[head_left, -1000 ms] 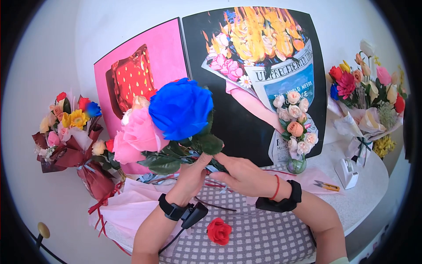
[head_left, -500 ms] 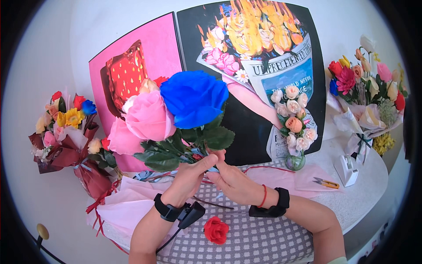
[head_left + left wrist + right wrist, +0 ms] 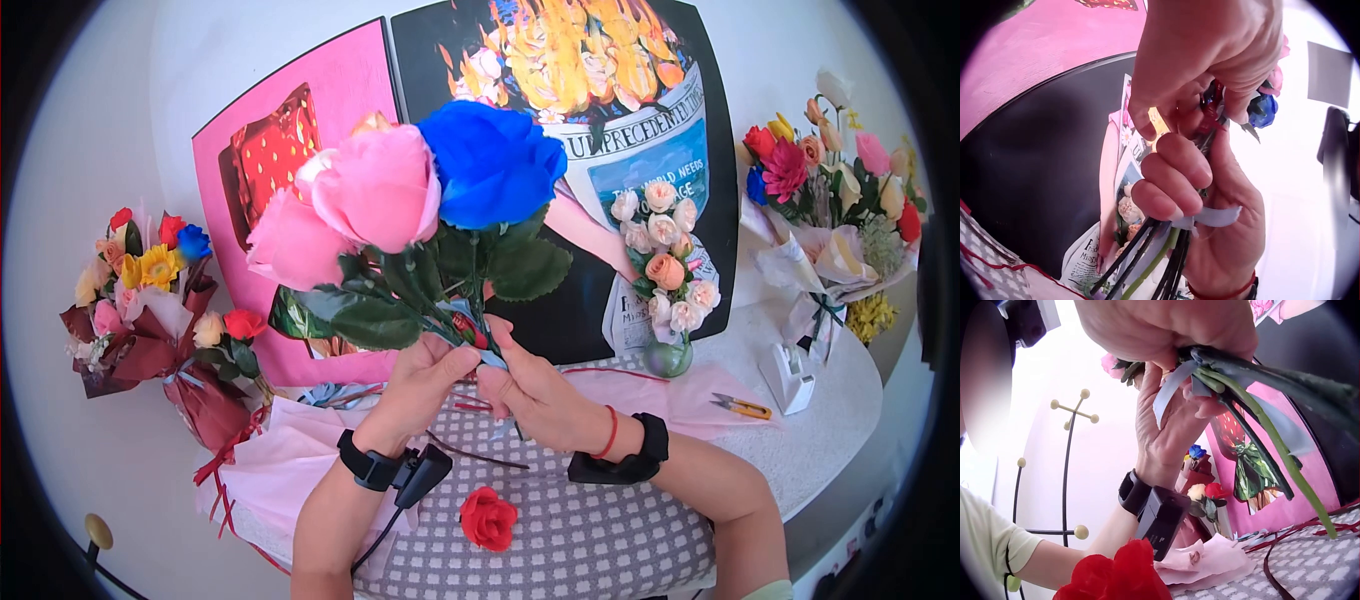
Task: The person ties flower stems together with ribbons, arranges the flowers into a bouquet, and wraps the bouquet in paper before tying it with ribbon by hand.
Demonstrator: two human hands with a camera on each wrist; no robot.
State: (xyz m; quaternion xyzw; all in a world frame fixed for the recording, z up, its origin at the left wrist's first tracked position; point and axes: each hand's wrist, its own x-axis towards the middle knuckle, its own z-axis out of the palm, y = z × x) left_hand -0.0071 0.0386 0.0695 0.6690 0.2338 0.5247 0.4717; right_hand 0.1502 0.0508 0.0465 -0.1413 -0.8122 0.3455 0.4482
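Note:
Both hands grip one bunch of artificial flowers by its stems. A blue rose (image 3: 492, 165) leans to the right, pink roses (image 3: 378, 188) to the left, with dark green leaves (image 3: 530, 268) below. My left hand (image 3: 418, 388) pinches the stems just under the leaves, and my right hand (image 3: 545, 392) wraps them beside it. Around the stems runs a pale blue ribbon (image 3: 1175, 387), its loose end hanging in the right wrist view. Green and black stems (image 3: 1163, 259) stick out below the right hand in the left wrist view. A red flower head (image 3: 488, 519) lies on the checked cloth.
Wrapped bouquets stand left (image 3: 190, 340) and right (image 3: 835, 250). Near the pictures is a glass vase (image 3: 668, 357) of pale roses. Snips (image 3: 741, 406) and a white tape dispenser (image 3: 787, 378) lie at right; pink paper (image 3: 290, 455) is at left.
The bunch has risen and tilted more upright, its blooms shifting up and right. More of the stems and ribbon shows between the hands, which both still hold it.

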